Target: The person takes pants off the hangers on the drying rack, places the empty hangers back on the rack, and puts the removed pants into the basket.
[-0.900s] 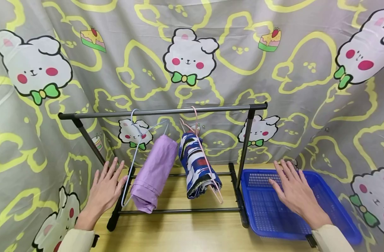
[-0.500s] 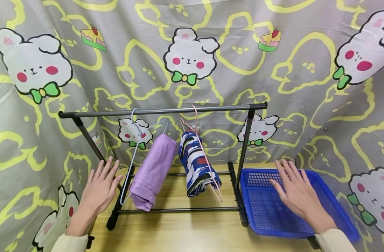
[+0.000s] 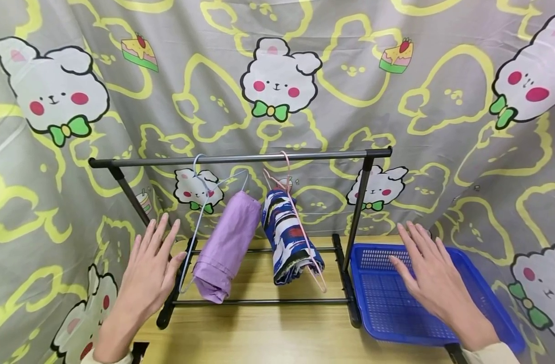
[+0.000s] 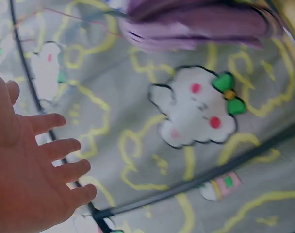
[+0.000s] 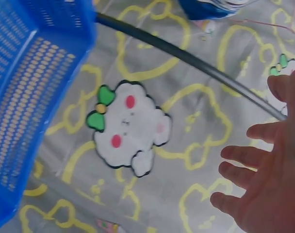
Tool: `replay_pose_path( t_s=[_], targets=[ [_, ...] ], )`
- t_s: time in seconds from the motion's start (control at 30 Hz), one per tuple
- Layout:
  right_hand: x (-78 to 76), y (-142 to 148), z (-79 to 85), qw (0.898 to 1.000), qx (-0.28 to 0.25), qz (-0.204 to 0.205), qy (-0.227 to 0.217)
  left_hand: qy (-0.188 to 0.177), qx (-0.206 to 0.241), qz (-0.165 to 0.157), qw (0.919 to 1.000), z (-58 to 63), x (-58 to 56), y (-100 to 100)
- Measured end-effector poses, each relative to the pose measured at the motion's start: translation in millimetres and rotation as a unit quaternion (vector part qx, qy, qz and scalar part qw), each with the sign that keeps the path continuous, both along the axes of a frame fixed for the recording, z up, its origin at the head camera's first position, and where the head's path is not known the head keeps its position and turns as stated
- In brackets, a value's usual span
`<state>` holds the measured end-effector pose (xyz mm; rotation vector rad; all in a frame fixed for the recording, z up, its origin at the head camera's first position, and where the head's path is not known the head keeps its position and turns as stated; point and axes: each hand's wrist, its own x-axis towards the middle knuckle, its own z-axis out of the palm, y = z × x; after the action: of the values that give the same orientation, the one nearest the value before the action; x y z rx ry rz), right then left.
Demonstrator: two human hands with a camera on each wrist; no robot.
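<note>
The left hand [image 3: 147,275] and right hand [image 3: 432,283] are spread, with nothing gripped. Toward the counter's [image 3: 241,333] back right corner, a basket [image 3: 386,303] is set. Purple cloth [image 3: 227,247] and patterned cloth [image 3: 288,237] are already hung from the rack [image 3: 241,158]; what is left cannot be told. Lengthwise, both are aimed front to back, near ends splayed apart.

Cream sleeves [image 3: 492,355], black wrist gear [image 3: 139,350]

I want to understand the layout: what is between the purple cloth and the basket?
In the head view, the patterned cloth, its pink hanger and the rack's right side.
</note>
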<state>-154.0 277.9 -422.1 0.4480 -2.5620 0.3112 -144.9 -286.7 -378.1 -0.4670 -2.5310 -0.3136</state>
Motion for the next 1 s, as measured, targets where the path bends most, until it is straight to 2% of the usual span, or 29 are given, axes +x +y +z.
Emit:
replay_pose_path(
  t_s=[0.23,0.43,0.57,0.7,0.87,1.0],
  targets=[
    [-1.7,-16.3,25.2,0.997,-0.027,0.044,0.056,0.027,0.034,-0.05,0.9978,10.9,13.3,36.2],
    [-14.7,-31.2,46.7,0.988,-0.051,0.088,0.119,0.028,0.073,-0.096,0.9923,9.1,17.8,63.4],
    [-27.2,-41.5,60.8,0.981,-0.061,0.108,0.152,0.015,0.097,-0.108,0.9893,3.2,19.9,80.2],
    [-42.2,-50.9,75.9,0.97,-0.075,0.131,0.19,-0.023,0.124,-0.112,0.9857,-8.4,23.8,101.0],
    [-59.4,-61.3,94.1,0.96,-0.086,0.151,0.221,-0.083,0.184,-0.133,0.9702,-26.3,26.0,131.2],
    [-68.8,-66.4,105.5,0.957,-0.09,0.153,0.229,-0.105,0.228,-0.152,0.9561,-37.0,21.9,153.7]
  ],
)
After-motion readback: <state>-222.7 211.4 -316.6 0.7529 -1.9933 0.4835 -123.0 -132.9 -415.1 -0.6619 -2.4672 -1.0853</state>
